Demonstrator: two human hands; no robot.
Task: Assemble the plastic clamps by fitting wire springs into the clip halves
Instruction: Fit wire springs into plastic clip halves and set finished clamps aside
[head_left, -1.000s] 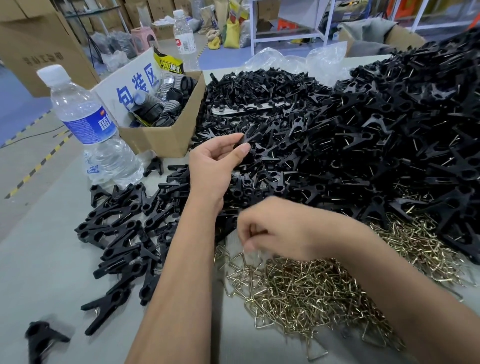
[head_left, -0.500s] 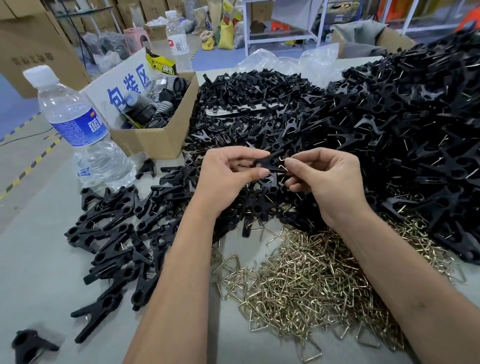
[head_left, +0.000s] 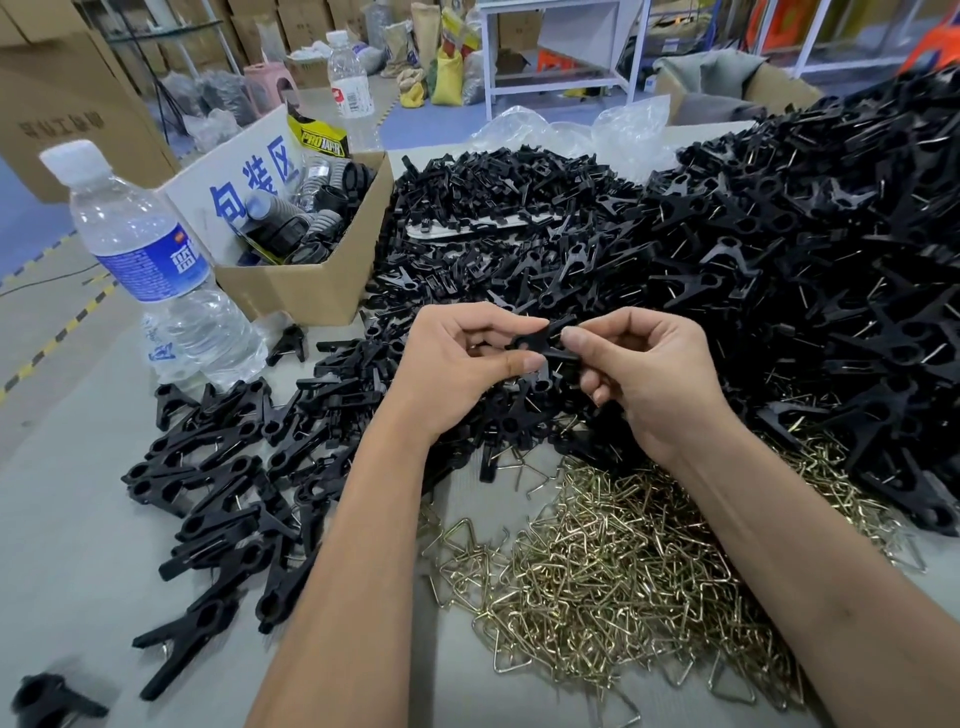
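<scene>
Head view: we hold one clip (head_left: 540, 345) between both hands, above the near edge of the black pile (head_left: 675, 270) at the bench (head_left: 67, 545) centre. Our left hand (head_left: 457, 364) pinches the clip's 9 o'clock end between thumb and forefinger. Our right hand (head_left: 649, 374) pinches its 3 o'clock end with curled fingers (head_left: 574, 338). A short wire end shows just below the clip; we cannot tell whether a spring is seated in it.

Key relation: the clip's long axis runs roughly from 9 to 3 o'clock, tilted up slightly toward 2 o'clock, spanning the gap between the two hands. Both hands touch it; neither is nearer.

We judge the step in hand to be fitting or seating the spring. The next move likely calls for the left hand to steady the clip while the right works along that axis.

Loose springs (head_left: 613, 582) lie at 6 o'clock from the hands, near the right forearm. Clamps (head_left: 218, 499) lie at 8 o'clock. A bottle (head_left: 150, 260) and a box (head_left: 306, 280) stand at 10 o'clock.
</scene>
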